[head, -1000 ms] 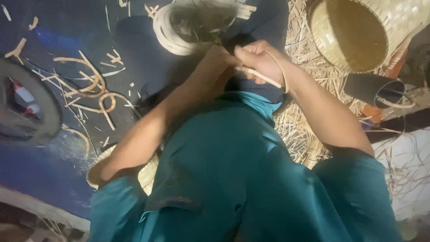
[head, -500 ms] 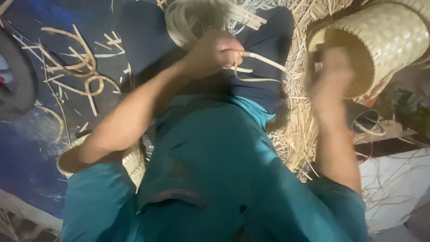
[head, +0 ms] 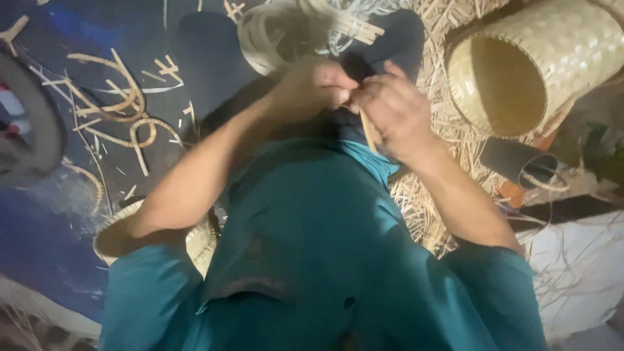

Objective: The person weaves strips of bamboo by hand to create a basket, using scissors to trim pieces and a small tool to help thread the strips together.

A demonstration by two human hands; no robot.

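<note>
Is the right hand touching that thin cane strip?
Touching. The head view shows the cane strip running down from under the curled fingers of the right hand, with no gap between them; the left hand presses close beside.

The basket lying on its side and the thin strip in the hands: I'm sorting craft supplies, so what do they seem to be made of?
The basket looks like woven split bamboo or cane: flat pale-yellow strips in a checker weave, matte and unpainted. The strip, pinched between the left hand and right hand, looks like the same pale plant splint, thin and flat; which plant cannot be told.
</note>
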